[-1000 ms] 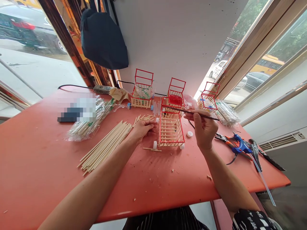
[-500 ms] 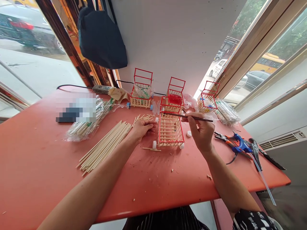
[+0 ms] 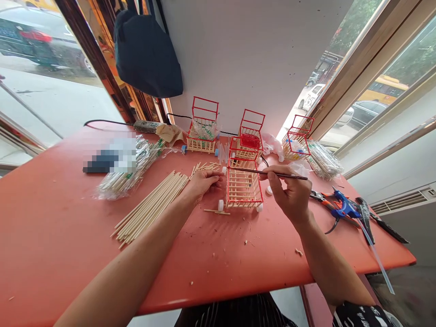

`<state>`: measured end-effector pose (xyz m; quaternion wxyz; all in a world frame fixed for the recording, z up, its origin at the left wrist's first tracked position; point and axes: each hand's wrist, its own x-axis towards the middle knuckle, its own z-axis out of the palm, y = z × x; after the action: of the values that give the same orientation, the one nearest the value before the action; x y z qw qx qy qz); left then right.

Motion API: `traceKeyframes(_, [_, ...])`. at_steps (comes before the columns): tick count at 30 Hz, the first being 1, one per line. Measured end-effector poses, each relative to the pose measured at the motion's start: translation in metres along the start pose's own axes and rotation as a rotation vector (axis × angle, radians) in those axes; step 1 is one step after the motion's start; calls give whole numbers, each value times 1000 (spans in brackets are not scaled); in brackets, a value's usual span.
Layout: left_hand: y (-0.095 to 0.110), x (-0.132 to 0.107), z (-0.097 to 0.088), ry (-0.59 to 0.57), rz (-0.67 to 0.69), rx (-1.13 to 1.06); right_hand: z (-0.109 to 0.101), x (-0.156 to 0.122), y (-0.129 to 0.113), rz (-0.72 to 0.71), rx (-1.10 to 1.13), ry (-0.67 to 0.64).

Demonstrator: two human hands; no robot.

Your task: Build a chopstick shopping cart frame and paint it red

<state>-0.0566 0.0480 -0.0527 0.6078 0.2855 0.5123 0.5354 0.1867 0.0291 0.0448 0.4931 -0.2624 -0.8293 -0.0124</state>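
Note:
A miniature shopping cart [image 3: 243,188] made of pale wooden sticks stands in front of me, its upper rims and handle red, with white cap-like wheels. My right hand [image 3: 289,190], to the cart's right, pinches a thin dark paintbrush [image 3: 250,171] between thumb and fingers. The brush lies nearly level across the cart's top, its tip toward the left rim. Close to the cart's left side, beside a white wheel, my left hand [image 3: 205,184] is loosely curved with fingers apart and nothing visible in it. Whether its fingertips touch the cart, I cannot tell.
Three similar carts, one of them [image 3: 202,136] at back left, stand along the wall. Loose sticks [image 3: 150,206] and wrapped bundles [image 3: 131,168] lie to the left. A blue glue gun [image 3: 344,206] and pliers [image 3: 318,195] lie at right. A white cap [image 3: 269,190] sits beside the cart.
My right hand has shifted slightly right and down, and the paintbrush has moved a little lower over the cart's rim. My left hand stays beside the cart.

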Motion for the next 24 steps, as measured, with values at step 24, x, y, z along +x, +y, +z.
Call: traceKeyframes(24, [1, 0, 2, 11, 12, 17, -37, -11, -42, -15, 133, -125])
